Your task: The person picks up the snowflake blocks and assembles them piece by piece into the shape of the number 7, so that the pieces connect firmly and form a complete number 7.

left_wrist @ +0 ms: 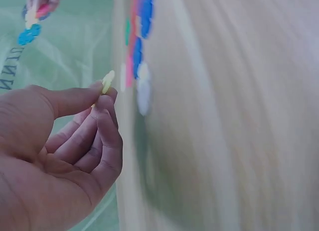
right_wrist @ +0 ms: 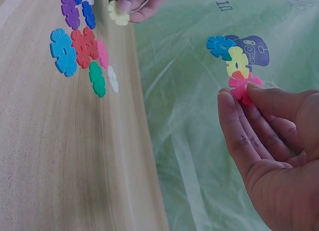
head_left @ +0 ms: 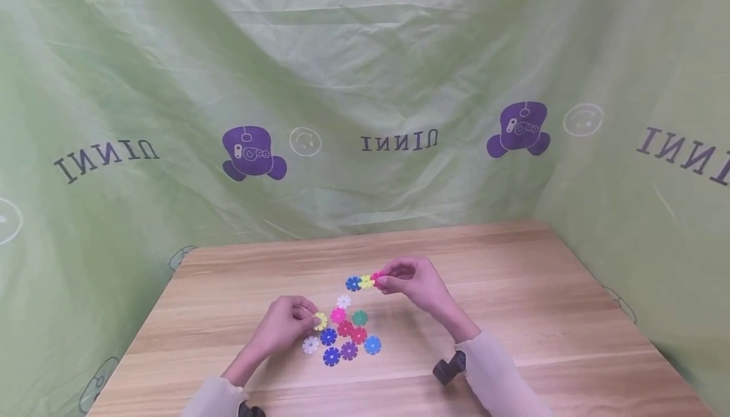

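Between thumb and fingers, my left hand (head_left: pixel 283 324) pinches a pale yellow notched snowflake disc (right_wrist: pixel 118 13). My right hand (head_left: pixel 419 282) holds a short row of three linked discs above the table, gripping the pink disc (right_wrist: pixel 244 85) at one end. A yellow disc (right_wrist: pixel 238 61) sits in the middle of that row, and a blue disc (right_wrist: pixel 220 47) forms its far end. Below and between the hands lie several loose discs, among them a white disc (head_left: pixel 343 301), a green disc (head_left: pixel 360 318), a purple disc (head_left: pixel 349 350) and a light blue disc (head_left: pixel 372 345).
The discs lie on a wood-grain table (head_left: pixel 513 290). A green printed cloth (head_left: pixel 353 75) hangs behind it and along both sides. Dark wrist devices, such as the one at the right sleeve (head_left: pixel 449 368), stick out from the cuffs near the tabletop.
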Available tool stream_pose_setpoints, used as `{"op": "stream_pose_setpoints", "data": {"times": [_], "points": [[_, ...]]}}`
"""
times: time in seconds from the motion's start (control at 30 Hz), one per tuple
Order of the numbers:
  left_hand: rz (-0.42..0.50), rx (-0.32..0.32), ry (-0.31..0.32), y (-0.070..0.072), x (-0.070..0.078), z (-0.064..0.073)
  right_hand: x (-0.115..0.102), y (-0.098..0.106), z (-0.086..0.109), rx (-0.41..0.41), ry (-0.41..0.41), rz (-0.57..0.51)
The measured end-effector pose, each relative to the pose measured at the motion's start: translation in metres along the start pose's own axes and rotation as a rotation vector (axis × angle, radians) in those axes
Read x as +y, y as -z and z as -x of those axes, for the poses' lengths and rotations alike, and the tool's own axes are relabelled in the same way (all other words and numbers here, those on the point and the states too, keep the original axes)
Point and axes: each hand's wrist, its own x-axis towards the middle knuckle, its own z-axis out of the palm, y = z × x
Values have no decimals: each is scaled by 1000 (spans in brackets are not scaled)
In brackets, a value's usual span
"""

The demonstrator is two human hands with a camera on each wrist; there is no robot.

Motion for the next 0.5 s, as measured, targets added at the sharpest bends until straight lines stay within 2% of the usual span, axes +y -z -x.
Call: {"op": "stream_pose_setpoints", "data": {"times": [0.13, 0.33, 0.5], "points": [[91, -2, 16, -1, 5, -1, 0, 0, 0, 1, -4, 1], [102, 22, 18, -6, 13, -4, 0, 0, 0, -5, -9, -7], [159, 40, 60, -10, 22, -9, -1, 0, 0, -8, -7, -4]]}}
